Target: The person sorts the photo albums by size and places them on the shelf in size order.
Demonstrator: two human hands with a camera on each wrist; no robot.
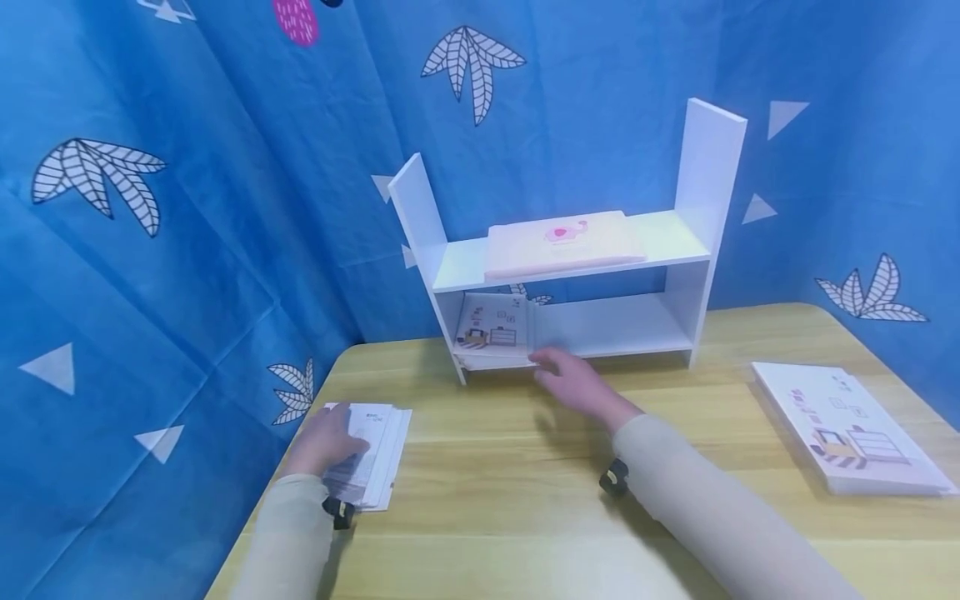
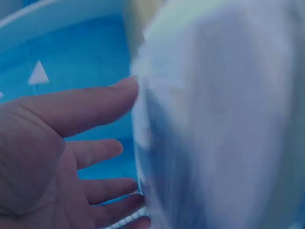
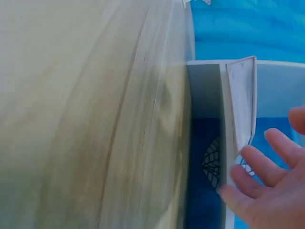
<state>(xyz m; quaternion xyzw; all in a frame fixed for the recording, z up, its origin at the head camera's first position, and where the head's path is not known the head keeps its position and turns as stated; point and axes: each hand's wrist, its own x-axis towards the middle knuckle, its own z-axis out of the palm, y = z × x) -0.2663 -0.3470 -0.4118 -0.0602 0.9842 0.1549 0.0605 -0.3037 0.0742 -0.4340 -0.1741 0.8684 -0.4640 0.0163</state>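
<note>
A small white two-tier shelf [image 1: 570, 275] stands at the back of the wooden table. On its lower board, at the left end, lies a flat printed booklet [image 1: 491, 325] with drawings of furniture. My right hand [image 1: 573, 383] is at the board's front edge, close to the booklet's right corner, fingers loosely extended. In the right wrist view those fingers are spread near the booklet's edge, holding nothing. My left hand [image 1: 322, 442] lies over a stack of thin white printed booklets [image 1: 378, 458] at the table's left. The left wrist view is blurred, showing straight fingers beside the stack's edge.
On the upper board sits a flat pink item [image 1: 562, 242] with an elephant picture. Another white printed stack [image 1: 855, 429] lies on the table's right side. A blue patterned curtain [image 1: 187, 208] hangs behind and to the left of the table [image 1: 510, 508].
</note>
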